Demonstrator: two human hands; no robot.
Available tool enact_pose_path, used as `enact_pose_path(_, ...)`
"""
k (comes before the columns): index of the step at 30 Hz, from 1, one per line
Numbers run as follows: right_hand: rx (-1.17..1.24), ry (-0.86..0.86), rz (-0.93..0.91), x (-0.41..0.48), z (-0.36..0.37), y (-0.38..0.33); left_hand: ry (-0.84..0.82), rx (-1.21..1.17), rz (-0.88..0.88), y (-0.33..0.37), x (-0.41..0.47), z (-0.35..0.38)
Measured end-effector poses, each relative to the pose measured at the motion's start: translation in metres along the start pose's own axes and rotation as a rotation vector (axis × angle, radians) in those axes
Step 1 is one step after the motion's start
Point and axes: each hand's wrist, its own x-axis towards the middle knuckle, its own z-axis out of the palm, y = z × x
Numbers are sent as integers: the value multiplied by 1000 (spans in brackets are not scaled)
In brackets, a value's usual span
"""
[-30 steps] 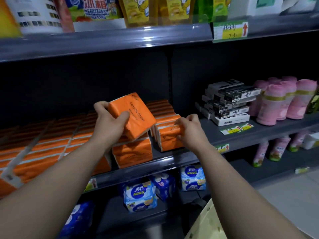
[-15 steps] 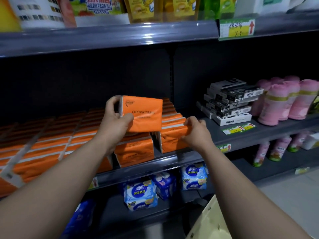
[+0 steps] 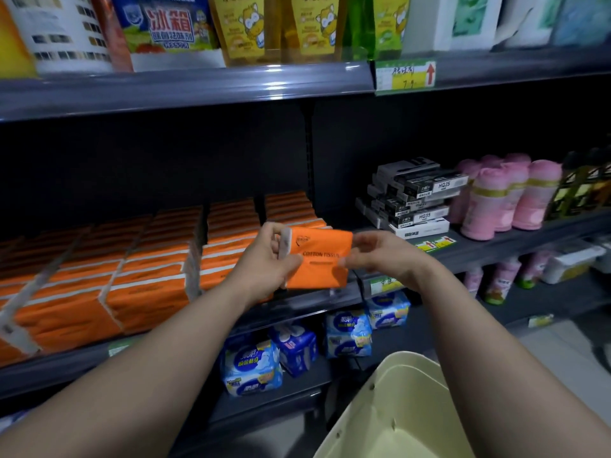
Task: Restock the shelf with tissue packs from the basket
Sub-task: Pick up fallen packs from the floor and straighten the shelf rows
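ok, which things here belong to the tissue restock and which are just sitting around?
Job: held tissue pack, gripped by left hand and right hand; shelved orange packs; cream basket.
Idle: black-and-white boxes; pink rolls; blue packs below; yellow pouches above.

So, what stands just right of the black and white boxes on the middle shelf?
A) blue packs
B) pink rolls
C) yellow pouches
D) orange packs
B: the pink rolls stand right beside the boxes on the same shelf.
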Motion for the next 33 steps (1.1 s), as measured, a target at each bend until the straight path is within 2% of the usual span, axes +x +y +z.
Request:
enact_pose_path(5, -82, 129, 55, 12, 9, 19, -23, 324, 72, -11, 7, 7)
enact_pose_path(12, -3, 353, -39, 34, 28, 24, 103, 739, 138, -19, 29, 2)
enact_pose_path(17, -32, 397, -69, 48, 38, 27, 203, 946, 180, -26, 41, 2)
enact_pose_path(20, -4, 409, -85, 55, 43, 31, 204, 1104, 166, -26, 51, 3)
enact_pose_path(29, 7, 319, -5, 61, 51, 43, 119, 1242, 104, -35, 67, 9)
enact_pose_path(33, -66, 375, 6, 61, 45, 42, 38, 1184, 108, -29, 66, 4)
